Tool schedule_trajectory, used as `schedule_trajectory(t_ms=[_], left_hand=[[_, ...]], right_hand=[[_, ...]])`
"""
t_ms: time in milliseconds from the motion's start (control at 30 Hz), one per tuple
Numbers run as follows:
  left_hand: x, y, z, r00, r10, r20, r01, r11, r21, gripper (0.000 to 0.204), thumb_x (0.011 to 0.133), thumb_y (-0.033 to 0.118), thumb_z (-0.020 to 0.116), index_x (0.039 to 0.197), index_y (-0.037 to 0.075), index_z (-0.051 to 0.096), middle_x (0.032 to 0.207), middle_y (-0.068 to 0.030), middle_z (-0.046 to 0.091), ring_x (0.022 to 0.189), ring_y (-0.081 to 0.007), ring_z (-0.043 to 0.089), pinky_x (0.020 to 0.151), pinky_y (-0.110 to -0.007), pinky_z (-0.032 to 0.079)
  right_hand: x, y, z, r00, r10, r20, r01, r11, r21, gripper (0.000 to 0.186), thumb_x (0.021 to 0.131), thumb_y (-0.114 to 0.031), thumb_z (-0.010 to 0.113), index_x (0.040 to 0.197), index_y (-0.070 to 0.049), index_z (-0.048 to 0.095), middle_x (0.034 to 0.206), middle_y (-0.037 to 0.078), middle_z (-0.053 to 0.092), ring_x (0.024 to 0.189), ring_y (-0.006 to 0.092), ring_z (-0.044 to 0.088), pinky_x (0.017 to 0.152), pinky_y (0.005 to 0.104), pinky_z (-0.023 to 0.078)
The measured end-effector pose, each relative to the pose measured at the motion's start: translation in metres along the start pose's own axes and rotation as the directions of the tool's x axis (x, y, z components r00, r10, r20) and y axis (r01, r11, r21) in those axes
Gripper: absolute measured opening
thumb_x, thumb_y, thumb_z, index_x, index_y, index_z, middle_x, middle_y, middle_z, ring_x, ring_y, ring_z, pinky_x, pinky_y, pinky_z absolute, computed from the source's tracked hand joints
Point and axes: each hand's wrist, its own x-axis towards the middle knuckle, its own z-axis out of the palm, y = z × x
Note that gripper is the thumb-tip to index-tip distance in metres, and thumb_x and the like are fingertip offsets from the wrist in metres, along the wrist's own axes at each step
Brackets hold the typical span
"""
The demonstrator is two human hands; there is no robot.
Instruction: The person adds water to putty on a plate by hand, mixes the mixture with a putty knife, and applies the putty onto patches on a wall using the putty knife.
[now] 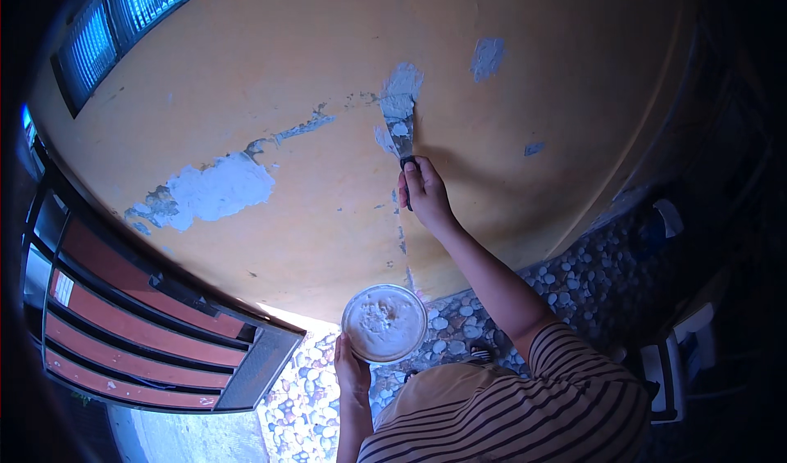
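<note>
A putty knife (pixel 402 131) with a black handle is gripped in my right hand (pixel 423 186), its blade, carrying white paste, against a fresh white patch (pixel 402 78) on the peach wall (pixel 328 233). My left hand (pixel 351 369) holds a round tub (pixel 384 323) of white paste low in front of me, by the foot of the wall. To the left a larger white patch (pixel 221 188) covers part of a crack, and smaller patches (pixel 488 57) and chipped spots (pixel 534 148) mark the wall to the right.
A barred red-and-black gate (pixel 147 340) stands at the lower left, below a louvred window (pixel 123 20). The floor (pixel 447 328) has a pebble pattern. White-edged objects (pixel 664 373), possibly chairs, stand in shadow at the right.
</note>
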Motion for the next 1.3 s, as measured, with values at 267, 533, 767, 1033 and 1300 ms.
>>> schedule_trajectory(t_ms=[267, 533, 767, 1033, 1300], left_hand=[[-0.007, -0.002, 0.013, 0.999, 0.01, -0.047, -0.008, 0.999, 0.037, 0.038, 0.107, 0.025, 0.044, 0.132, -0.002, 0.049, 0.126, -0.0138, 0.059, 0.116, -0.0232, 0.06, 0.098, -0.037, 0.051], [-0.008, -0.016, 0.026, 0.996, 0.059, -0.06, -0.058, 0.998, 0.016, 0.036, 0.107, 0.025, 0.043, 0.13, -0.002, 0.05, 0.125, -0.0137, 0.059, 0.115, -0.0232, 0.06, 0.098, -0.038, 0.051], [-0.016, -0.026, 0.027, 0.995, 0.057, -0.086, -0.053, 0.998, 0.044, 0.038, 0.107, 0.022, 0.039, 0.132, -0.004, 0.049, 0.127, -0.0149, 0.057, 0.12, -0.0229, 0.056, 0.104, -0.037, 0.044], [-0.023, -0.029, 0.027, 0.99, 0.07, -0.123, -0.067, 0.997, 0.029, 0.039, 0.107, 0.023, 0.038, 0.133, -0.004, 0.048, 0.129, -0.0147, 0.057, 0.12, -0.0227, 0.056, 0.104, -0.037, 0.045], [-0.018, -0.041, 0.036, 0.99, 0.063, -0.125, -0.061, 0.998, 0.024, 0.033, 0.106, 0.026, 0.046, 0.123, -0.001, 0.053, 0.115, -0.0109, 0.06, 0.108, -0.0185, 0.061, 0.091, -0.032, 0.051]], right_hand=[[0.006, -0.001, -0.018, 0.988, -0.15, 0.04, 0.147, 0.986, 0.074, 0.025, 0.107, -0.026, 0.044, 0.111, -0.002, 0.05, 0.075, 0.001, 0.053, 0.056, 0.0078, 0.051, 0.051, 0.0254, 0.045], [-0.031, 0.021, -0.038, 0.998, 0.013, 0.057, -0.006, 0.993, -0.118, 0.022, 0.107, -0.023, 0.043, 0.112, -0.003, 0.05, 0.075, 0.001, 0.053, 0.056, 0.0076, 0.051, 0.051, 0.0247, 0.044], [-0.021, 0.044, -0.034, 0.994, -0.013, 0.106, 0.037, 0.974, -0.224, 0.02, 0.107, -0.022, 0.044, 0.108, -0.002, 0.05, 0.072, 0.001, 0.052, 0.057, 0.0078, 0.049, 0.053, 0.0253, 0.044], [-0.045, 0.062, -0.061, 0.994, 0.104, 0.021, -0.089, 0.926, -0.367, 0.024, 0.104, -0.023, 0.05, 0.114, -0.001, 0.053, 0.075, 0.01, 0.061, 0.065, 0.0213, 0.062, 0.062, 0.0368, 0.049], [-0.024, 0.03, -0.067, 0.99, -0.105, 0.096, 0.142, 0.771, -0.621, 0.021, 0.102, -0.021, 0.052, 0.113, -0.003, 0.055, 0.086, 0.019, 0.066, 0.078, 0.0377, 0.066, 0.068, 0.0437, 0.051]])
